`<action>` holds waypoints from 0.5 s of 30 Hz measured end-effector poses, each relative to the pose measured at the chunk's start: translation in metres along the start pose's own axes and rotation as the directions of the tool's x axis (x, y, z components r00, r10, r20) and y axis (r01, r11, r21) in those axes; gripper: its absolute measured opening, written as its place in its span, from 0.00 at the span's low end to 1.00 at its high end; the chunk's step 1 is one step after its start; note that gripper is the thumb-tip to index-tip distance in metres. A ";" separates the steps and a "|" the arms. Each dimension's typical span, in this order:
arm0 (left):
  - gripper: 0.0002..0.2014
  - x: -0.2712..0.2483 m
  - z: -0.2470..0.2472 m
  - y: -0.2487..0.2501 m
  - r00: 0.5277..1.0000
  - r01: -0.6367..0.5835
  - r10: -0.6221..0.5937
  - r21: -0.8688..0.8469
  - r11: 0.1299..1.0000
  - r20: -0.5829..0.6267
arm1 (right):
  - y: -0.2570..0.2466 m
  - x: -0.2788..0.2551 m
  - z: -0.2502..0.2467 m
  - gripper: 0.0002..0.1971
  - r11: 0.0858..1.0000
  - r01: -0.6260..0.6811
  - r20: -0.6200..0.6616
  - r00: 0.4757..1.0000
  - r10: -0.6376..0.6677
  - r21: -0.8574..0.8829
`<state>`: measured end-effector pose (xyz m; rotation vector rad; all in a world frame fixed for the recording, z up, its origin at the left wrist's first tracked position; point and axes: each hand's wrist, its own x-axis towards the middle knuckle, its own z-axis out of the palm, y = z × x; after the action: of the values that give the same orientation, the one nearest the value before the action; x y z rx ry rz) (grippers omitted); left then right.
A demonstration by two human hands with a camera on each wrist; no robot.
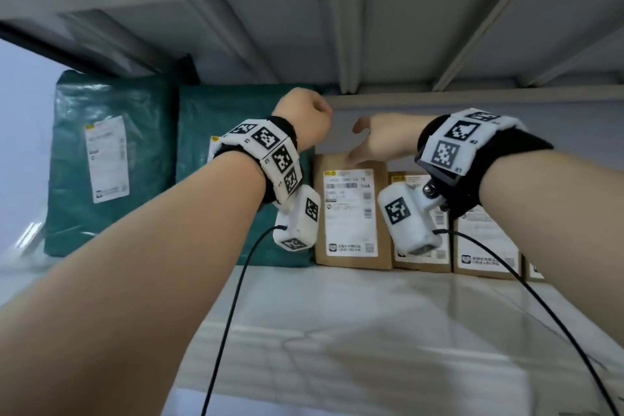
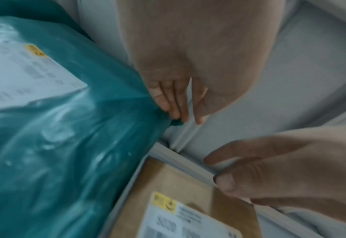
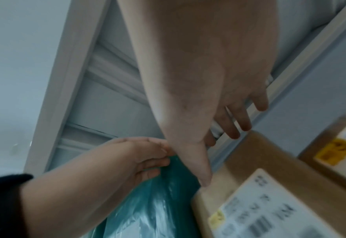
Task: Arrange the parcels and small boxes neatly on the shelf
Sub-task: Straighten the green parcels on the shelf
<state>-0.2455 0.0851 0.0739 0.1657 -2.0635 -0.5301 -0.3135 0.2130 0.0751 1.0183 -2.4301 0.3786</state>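
Note:
Two green plastic parcels stand upright at the back left of the shelf: one far left (image 1: 101,145), one beside it (image 1: 202,118) (image 2: 76,145) (image 3: 157,209). My left hand (image 1: 314,115) (image 2: 176,109) (image 3: 147,161) pinches the top right corner of the nearer green parcel. A row of brown labelled boxes stands to its right; the first box (image 1: 351,213) (image 2: 178,185) (image 3: 249,169) is against that parcel. My right hand (image 1: 374,142) (image 3: 229,125) (image 2: 269,169) hovers above this box with loose spread fingers, holding nothing, its thumb tip at the box's top left corner.
More brown boxes (image 1: 486,246) (image 3: 330,153) continue to the right, partly hidden by my right wrist. The white shelf board (image 1: 337,314) stretches in front of the row. The ribbed underside of the upper shelf (image 1: 337,27) hangs close above both hands.

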 end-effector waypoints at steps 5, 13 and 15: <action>0.19 0.007 -0.031 -0.026 0.999 -0.028 0.035 0.156 0.987 -0.040 | -0.051 0.016 0.002 0.33 1.000 -0.017 -0.046 0.999 0.016 -0.013; 0.32 0.009 -0.064 -0.065 0.998 0.048 -0.038 0.261 0.964 -0.043 | -0.105 0.036 0.010 0.57 0.988 -0.023 -0.134 0.990 0.044 0.156; 0.31 0.010 -0.071 -0.074 0.997 0.064 -0.050 0.261 0.963 -0.059 | -0.107 0.036 0.011 0.56 0.984 -0.049 -0.168 0.983 0.079 0.172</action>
<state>-0.1981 -0.0059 0.0810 0.3926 -2.0767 -0.2813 -0.2620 0.1132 0.0918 0.9339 -2.3067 0.6758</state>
